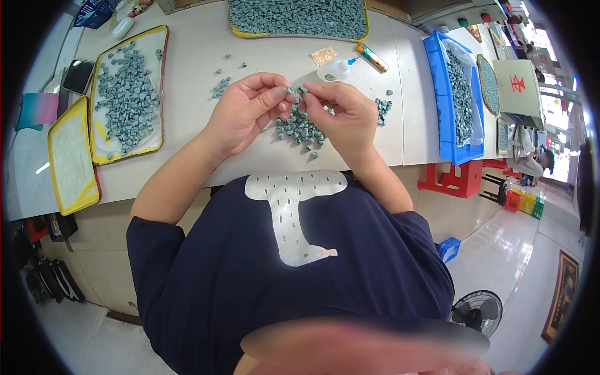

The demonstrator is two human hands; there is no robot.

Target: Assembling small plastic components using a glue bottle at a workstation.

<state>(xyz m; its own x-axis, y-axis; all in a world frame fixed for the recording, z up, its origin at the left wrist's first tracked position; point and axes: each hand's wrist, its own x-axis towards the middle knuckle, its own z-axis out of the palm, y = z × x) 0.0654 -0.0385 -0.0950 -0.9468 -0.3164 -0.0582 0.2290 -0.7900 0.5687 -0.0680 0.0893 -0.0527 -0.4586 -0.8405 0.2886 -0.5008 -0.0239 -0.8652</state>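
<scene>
Above the white table, my left hand [251, 112] pinches a small grey-green piece [290, 91] between thumb and forefinger. My right hand [342, 111] is closed on another small grey-green piece [303, 89], close beside the first. Whether the two pieces touch I cannot make out. Below the fingertips lies a loose heap of the same pieces [301, 130], partly hidden by my right hand. A smaller cluster [383, 112] sits just right of that hand, and a few more pieces [220, 88] lie beyond my left hand.
A yellow-rimmed tray [164, 94] of pieces stands at left, overlapping a second yellow-rimmed tray [74, 156]. Another full tray [237, 30] is at the back. Behind my right hand are a white squeeze bottle [333, 71] and a printed tube [372, 57]. A blue bin [442, 94] holds pieces at right.
</scene>
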